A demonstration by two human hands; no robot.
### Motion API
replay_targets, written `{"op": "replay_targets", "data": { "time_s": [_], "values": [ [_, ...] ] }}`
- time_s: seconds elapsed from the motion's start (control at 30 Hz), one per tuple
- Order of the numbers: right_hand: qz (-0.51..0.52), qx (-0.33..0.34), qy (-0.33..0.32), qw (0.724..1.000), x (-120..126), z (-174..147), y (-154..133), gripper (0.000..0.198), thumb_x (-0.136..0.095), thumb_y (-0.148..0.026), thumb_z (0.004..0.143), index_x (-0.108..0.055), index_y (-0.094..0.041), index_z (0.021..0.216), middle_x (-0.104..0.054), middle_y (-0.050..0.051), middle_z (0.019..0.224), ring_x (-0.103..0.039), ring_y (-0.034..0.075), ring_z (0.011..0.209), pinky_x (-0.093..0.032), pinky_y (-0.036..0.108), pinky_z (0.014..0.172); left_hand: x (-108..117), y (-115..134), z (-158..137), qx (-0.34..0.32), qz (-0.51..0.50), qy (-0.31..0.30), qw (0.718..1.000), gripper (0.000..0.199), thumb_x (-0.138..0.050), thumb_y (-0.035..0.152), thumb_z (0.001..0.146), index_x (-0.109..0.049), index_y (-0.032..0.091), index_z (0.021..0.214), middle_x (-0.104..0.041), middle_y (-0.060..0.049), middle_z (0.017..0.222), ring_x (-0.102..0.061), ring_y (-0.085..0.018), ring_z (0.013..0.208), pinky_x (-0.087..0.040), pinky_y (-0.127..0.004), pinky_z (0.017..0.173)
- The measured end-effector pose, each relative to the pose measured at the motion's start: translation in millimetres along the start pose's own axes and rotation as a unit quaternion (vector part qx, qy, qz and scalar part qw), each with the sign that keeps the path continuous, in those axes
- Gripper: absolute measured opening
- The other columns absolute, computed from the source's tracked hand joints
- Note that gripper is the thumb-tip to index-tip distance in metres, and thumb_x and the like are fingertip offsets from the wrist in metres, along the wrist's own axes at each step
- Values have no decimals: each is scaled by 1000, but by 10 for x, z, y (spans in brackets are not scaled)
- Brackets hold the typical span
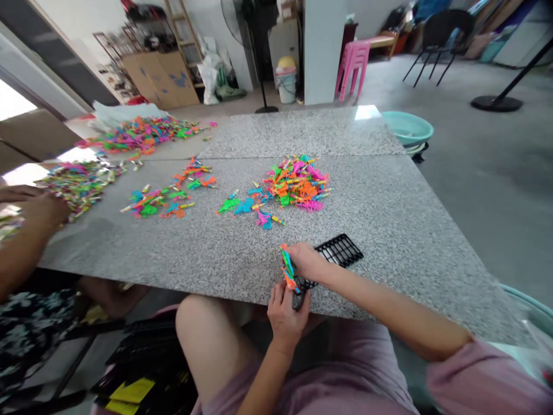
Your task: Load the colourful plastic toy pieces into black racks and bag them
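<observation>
A black slotted plastic rack [341, 249] lies slantwise near the table's front edge, its near end between my hands. My right hand [307, 262] is closed over the rack's left part, fingers curled on a small bunch of bright plastic toy pieces [287, 263] in green, blue and orange. Below it, my left hand [287, 316] pinches at the near end of the rack, its fingertips against an orange piece. My fingers partly hide the contact there. Just beyond lies a heap of similar coloured toy pieces [298, 183], with a few loose ones on its left.
The speckled stone table [389, 230] also carries small groups of toy pieces [151, 202] and a large far-left pile [147, 135]. At left, a co-worker's hands [38, 207] rest at another heap [82, 181]. A turquoise basin [408, 127] stands beyond the right edge.
</observation>
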State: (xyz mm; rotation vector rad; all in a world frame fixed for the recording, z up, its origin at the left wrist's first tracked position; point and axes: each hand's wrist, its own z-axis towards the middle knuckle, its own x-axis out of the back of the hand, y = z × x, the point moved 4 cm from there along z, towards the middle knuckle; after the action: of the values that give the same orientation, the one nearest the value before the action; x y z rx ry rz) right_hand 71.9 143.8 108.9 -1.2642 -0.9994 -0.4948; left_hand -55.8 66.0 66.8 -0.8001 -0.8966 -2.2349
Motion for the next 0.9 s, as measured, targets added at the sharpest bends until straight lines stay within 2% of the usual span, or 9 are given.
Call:
{"op": "replay_targets", "data": {
  "time_s": [0.1, 0.2, 0.27, 0.37, 0.43, 0.57, 0.67, 0.8, 0.9],
  "values": [
    [29, 38, 22, 999, 151, 66, 141, 37, -71, -18, 77, -62, -18, 113, -65, 5, 102, -63, 17, 87, -45, 23, 77, 236, -40, 9, 12, -57, -48, 997, 35, -65, 34, 86, -59, 18, 116, -63, -12, 107, -63, -26, 100, -56, -37, 84],
    [-30, -64, 104, 992, 332, 352, 347, 35, -63, -18, 85, -59, -15, 120, -58, 11, 120, -62, 19, 95, -47, 28, 85, 563, -85, 107, 40, -113, -47, 992, 42, -56, 34, 91, -51, 20, 130, -58, -14, 122, -58, -27, 114, -52, -44, 95],
    [-77, -123, 126, 981, 362, 612, 374, 29, -53, -19, 92, -59, -11, 119, -54, 17, 125, -62, 23, 100, -48, 32, 86, 723, -52, 255, 7, -112, -22, 993, 41, -46, 35, 96, -50, 22, 135, -50, -15, 134, -51, -29, 124, -45, -50, 102],
    [-86, -135, 111, 981, 309, 923, 285, 24, -47, -10, 92, -65, -11, 108, -53, 19, 129, -62, 25, 103, -49, 33, 86, 711, 26, 499, -49, -105, -51, 992, 41, -32, 39, 100, -62, 28, 127, -41, -11, 146, -39, -32, 136, -33, -57, 111],
    [-73, -141, 113, 981, 306, 950, 272, 26, -45, -5, 90, -66, -11, 104, -55, 20, 126, -64, 24, 102, -49, 32, 86, 620, 16, 614, -29, -126, -57, 990, 46, -25, 37, 102, -67, 28, 119, -43, -10, 146, -39, -30, 136, -31, -56, 112],
    [-23, -164, 130, 978, 332, 496, 442, 20, -49, -14, 91, -61, -12, 106, -66, 14, 104, -66, 22, 93, -51, 31, 82, 447, -39, 694, 23, -235, -46, 971, 47, -26, 36, 103, -71, 25, 109, -56, -10, 131, -52, -25, 123, -43, -46, 105],
    [143, -165, 135, 967, 205, -90, 515, 20, -52, -26, 90, -52, -16, 108, -67, 4, 87, -66, 16, 70, -53, 27, 67, 412, -28, 742, 22, -274, -35, 961, 45, -30, 38, 102, -73, 24, 100, -58, -10, 124, -54, -23, 120, -45, -42, 102],
    [440, -144, 114, 879, -150, -705, 356, 19, -56, -29, 85, -46, -21, 99, -65, -1, 74, -66, 16, 58, -55, 28, 57, 422, -24, 855, 23, -249, -56, 967, 34, -42, 34, 100, -73, 22, 93, -54, -9, 130, -51, -24, 124, -44, -41, 103],
    [466, -183, 133, 855, -317, -902, 276, 21, -64, -31, 79, -50, -21, 92, -67, 1, 74, -68, 19, 62, -55, 29, 58, 417, -64, 903, 34, -245, -58, 967, 32, -46, 34, 99, -74, 21, 88, -61, -8, 122, -57, -22, 116, -49, -38, 98]
  ]
}}
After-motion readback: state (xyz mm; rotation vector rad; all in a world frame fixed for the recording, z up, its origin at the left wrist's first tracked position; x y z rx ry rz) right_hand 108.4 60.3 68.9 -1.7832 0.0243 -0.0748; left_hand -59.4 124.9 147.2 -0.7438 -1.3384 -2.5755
